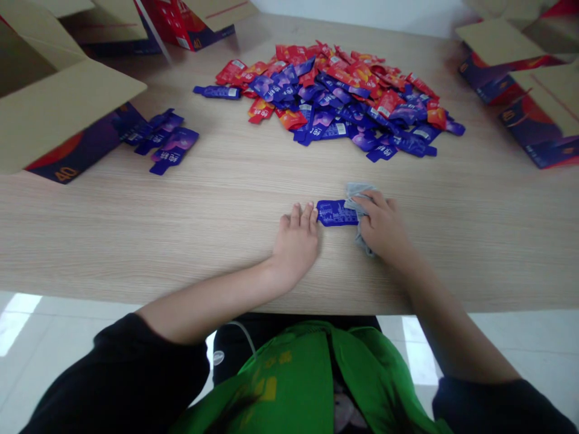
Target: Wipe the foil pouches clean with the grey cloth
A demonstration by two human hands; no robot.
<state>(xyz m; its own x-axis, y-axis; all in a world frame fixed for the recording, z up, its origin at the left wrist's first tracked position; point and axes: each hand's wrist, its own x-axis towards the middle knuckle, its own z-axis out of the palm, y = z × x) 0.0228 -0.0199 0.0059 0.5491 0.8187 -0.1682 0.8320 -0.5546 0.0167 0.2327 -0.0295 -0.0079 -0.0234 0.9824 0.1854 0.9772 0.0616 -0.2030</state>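
A blue packet (333, 213) with white print lies flat on the wooden table (217, 223), its narrow end pointing left. My left hand (297, 240) rests palm down beside it, fingers extended, with the fingertips at the packet's left end. Over the packet's right end, my right hand (382, 226) grips a crumpled grey cloth (360, 191) and presses it down. The cloth and fingers hide that end of the packet.
A heap of red (296, 54) and blue packets (323, 117) lies toward the back. Several blue packets (174, 147) sit by an open box (85, 144) at the left. More open boxes (538, 129) stand at the right and back left.
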